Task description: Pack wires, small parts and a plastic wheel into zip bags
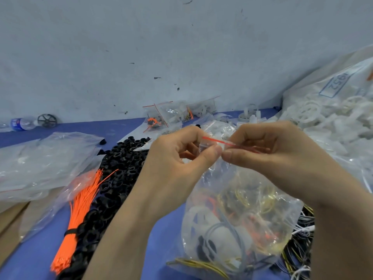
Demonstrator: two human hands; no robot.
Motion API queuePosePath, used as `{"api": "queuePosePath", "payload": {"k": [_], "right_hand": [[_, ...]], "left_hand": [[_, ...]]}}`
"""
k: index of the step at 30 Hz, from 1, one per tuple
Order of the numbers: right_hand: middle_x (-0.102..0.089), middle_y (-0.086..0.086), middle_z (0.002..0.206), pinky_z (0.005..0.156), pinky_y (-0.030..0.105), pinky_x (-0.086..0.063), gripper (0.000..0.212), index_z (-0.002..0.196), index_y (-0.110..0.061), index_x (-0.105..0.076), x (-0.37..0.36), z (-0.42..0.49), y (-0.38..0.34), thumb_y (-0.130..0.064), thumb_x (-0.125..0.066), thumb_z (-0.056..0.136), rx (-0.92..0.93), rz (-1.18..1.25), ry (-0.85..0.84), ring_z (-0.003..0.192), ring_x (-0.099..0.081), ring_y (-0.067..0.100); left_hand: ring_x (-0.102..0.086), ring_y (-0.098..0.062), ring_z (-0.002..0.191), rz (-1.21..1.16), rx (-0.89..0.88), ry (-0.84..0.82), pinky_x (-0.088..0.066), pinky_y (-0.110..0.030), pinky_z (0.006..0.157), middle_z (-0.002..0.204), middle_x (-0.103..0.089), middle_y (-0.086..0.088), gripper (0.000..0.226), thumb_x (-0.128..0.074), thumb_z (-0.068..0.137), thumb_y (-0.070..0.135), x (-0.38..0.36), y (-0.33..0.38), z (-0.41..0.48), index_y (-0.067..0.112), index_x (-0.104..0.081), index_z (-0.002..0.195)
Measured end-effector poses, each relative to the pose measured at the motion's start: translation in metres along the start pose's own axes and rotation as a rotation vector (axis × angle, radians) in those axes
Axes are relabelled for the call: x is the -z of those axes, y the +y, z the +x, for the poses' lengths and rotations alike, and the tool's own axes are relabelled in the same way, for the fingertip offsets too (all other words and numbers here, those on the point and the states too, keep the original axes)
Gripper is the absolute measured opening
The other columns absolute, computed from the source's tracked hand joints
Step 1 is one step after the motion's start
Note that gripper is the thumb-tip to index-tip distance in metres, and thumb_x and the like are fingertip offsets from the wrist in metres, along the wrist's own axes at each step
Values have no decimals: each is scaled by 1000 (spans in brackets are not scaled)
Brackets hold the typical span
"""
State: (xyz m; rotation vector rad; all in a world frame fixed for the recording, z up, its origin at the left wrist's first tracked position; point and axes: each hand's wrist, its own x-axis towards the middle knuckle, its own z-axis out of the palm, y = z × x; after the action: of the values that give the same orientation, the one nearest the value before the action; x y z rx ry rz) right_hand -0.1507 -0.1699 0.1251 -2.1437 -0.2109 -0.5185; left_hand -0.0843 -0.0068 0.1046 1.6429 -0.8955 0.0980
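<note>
A clear zip bag (238,209) with a red seal strip hangs between my hands above the blue table (161,235). Inside it I see a white plastic wheel, orange, yellow and grey wires and small black parts. My left hand (181,156) pinches the left end of the seal strip with thumb and fingers. My right hand (268,150) pinches the strip just to the right, the two thumbs touching. A tied bundle of orange wires (80,213) lies at the left beside a heap of black ring parts (119,168).
Filled zip bags (171,114) lie at the back near the wall. A large sack of white plastic wheels (333,118) fills the right. An empty clear bag (40,162) lies left, over cardboard. A water bottle (20,124) and a dark wheel (47,120) sit far left. Loose wires (300,245) lie at lower right.
</note>
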Motion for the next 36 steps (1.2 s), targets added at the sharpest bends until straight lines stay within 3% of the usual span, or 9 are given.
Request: {"api": "queuePosePath", "payload": {"k": [2,6,10,14,21,25,31,34,36], "right_hand": [[-70,2,73,79,42,-50,14,75,-20,-71,5,-3,2,-33,-70,68,-23,6,4,76,-66,22],[-70,-10,75,83,26,-47,8,73,-27,-70,9,-5,3,-33,-66,69,-51,-81,2,77,-66,4],[-70,-6,73,88,40,-50,13,71,-22,-70,3,-4,-1,-33,-64,69,-47,-74,15,77,-66,11],[-71,-3,73,86,47,-50,15,73,-21,-72,3,-5,-3,-34,-66,69,-51,-28,-8,77,-66,14],[-69,-1,74,82,52,-50,6,74,-18,-71,3,-4,-5,-14,-72,78,2,-53,-25,78,-65,21],[-70,-4,74,85,42,-50,6,74,-20,-72,2,-3,-6,-25,-68,74,-7,-60,-37,78,-65,13],[-66,-15,71,65,12,-39,5,71,-26,-69,4,-4,-6,-24,-69,76,-29,-163,-30,69,-59,-3],[-66,-15,70,61,10,-37,4,70,-25,-69,5,-6,-7,-24,-68,73,-7,-164,-2,66,-57,-3],[-66,-14,69,61,10,-36,4,70,-24,-70,6,-7,-7,-26,-67,71,0,-147,2,66,-58,-3]], "left_hand": [[-51,-11,61,-22,16,27,-42,-18,58,67,-60,-8,11,-65,77,27,1,0,0,16,-67,76],[-51,-17,64,-30,62,-36,-42,-29,60,74,-58,-21,18,-66,77,31,-2,0,0,13,-64,76],[-48,-2,55,-47,9,-51,-36,-14,51,57,-58,6,9,-74,82,21,-6,0,0,17,-71,75],[-50,-3,55,-90,-3,-49,-37,-11,53,59,-61,4,8,-69,79,20,-4,1,-1,14,-70,75],[-35,-6,48,-72,6,-47,-28,-11,46,51,-45,9,12,-65,76,19,-8,4,-1,8,-64,71],[-37,-5,47,-68,1,-38,-31,-11,46,51,-47,9,10,-65,76,16,-4,6,-1,8,-63,71],[-44,-10,51,-35,26,-38,-36,-18,50,54,-52,4,11,-66,76,19,2,5,0,10,-61,73],[-48,-2,50,-82,54,-48,-38,-9,51,54,-57,9,16,-80,75,20,0,6,0,14,-66,72],[-55,1,52,-134,74,-49,-41,-7,53,57,-64,9,13,-76,69,26,-1,8,0,15,-69,70]]}}
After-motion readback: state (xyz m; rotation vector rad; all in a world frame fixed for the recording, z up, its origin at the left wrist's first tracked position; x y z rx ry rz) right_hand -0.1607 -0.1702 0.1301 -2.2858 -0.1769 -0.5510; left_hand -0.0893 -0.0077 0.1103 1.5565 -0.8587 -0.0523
